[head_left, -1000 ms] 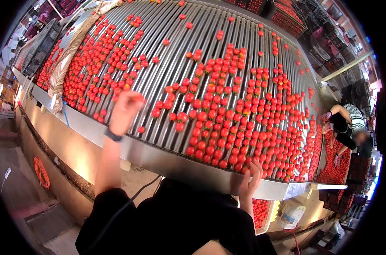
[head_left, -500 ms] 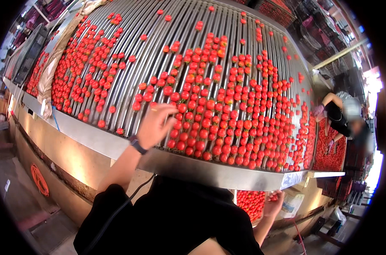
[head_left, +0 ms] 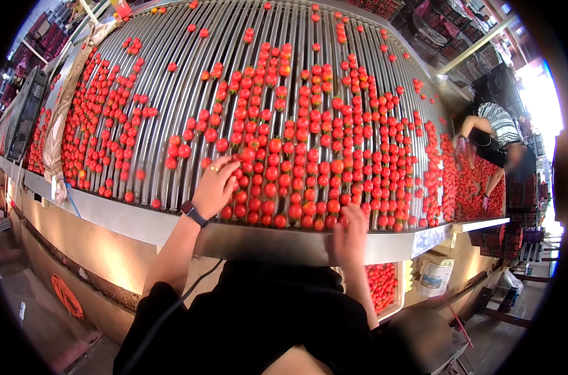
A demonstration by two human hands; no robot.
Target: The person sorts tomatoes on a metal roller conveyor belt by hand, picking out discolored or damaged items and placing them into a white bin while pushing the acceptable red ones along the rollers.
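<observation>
Red tomatoes [head_left: 301,135] lie in long rows down the grooves of the roller bed [head_left: 171,94], packed thickest along the middle and right, with a separate spread over to the left and bare rollers between the two. You notice the right hand [head_left: 351,236] first: half a second ago it was down beside the tray [head_left: 393,310] below, with red in its fingers, and now it's back up over the steel edge [head_left: 284,245], smeared with movement, fingertips at the nearest row. Whether its grip has hold of anything, I can't tell through the blur.

The left hand [head_left: 213,190] hasn't gone far, staying near the left border of the thick group. Its fingers bend down over the tomatoes there, a ring on one and a dark watch [head_left: 193,213] at the wrist; I can't make out whether that grip has closed around one or just touches them. A second ago this hand was farther left, by the other spread.

Under the edge, the pale tray holds more tomatoes, a white bucket [head_left: 435,275] near it. Off to the right, a co-worker [head_left: 498,128] in a striped top still bends over another heap of red.
</observation>
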